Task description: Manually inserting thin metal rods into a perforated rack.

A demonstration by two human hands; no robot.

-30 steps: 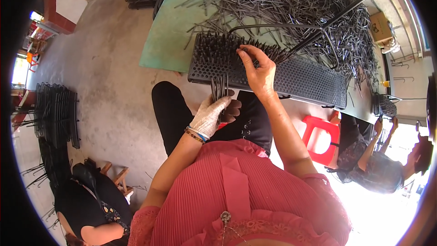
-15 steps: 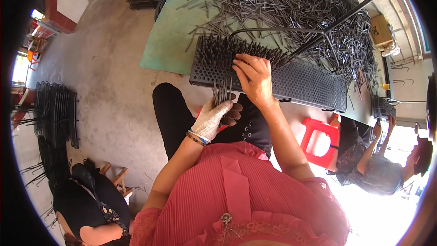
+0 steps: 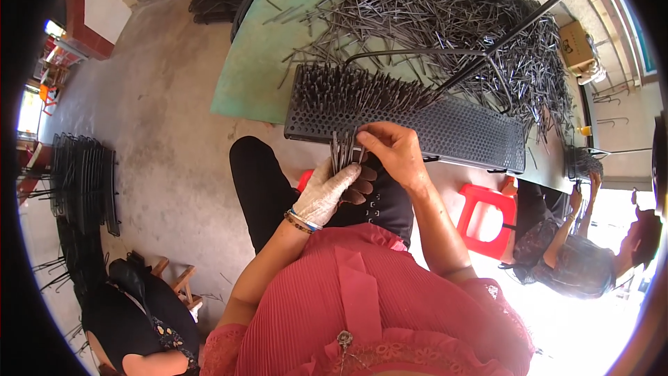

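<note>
My left hand (image 3: 323,188), in a whitish glove with dark fingertips, grips an upright bundle of thin dark strips (image 3: 342,150). Bare, my right hand (image 3: 402,157) pinches at the top of this bundle with thumb and forefinger; a strip seems to be between them, though the tips partly hide it. Just beyond both hands lies a long black perforated panel (image 3: 480,134). Many dark strips (image 3: 358,90) stand in the holes of its left part, while the right part shows bare holes.
A large heap of loose strips (image 3: 445,17) covers the green tabletop (image 3: 247,73). A black metal bar frame (image 3: 543,19) slants over the panel. To the right are a red stool (image 3: 467,219) and a co-worker (image 3: 577,254). Another person (image 3: 139,306) sits lower left, near stacked black racks (image 3: 80,181).
My right hand has come back from the standing strips on the panel to the bundle in my left hand. The left hand keeps its grip on the bundle.
</note>
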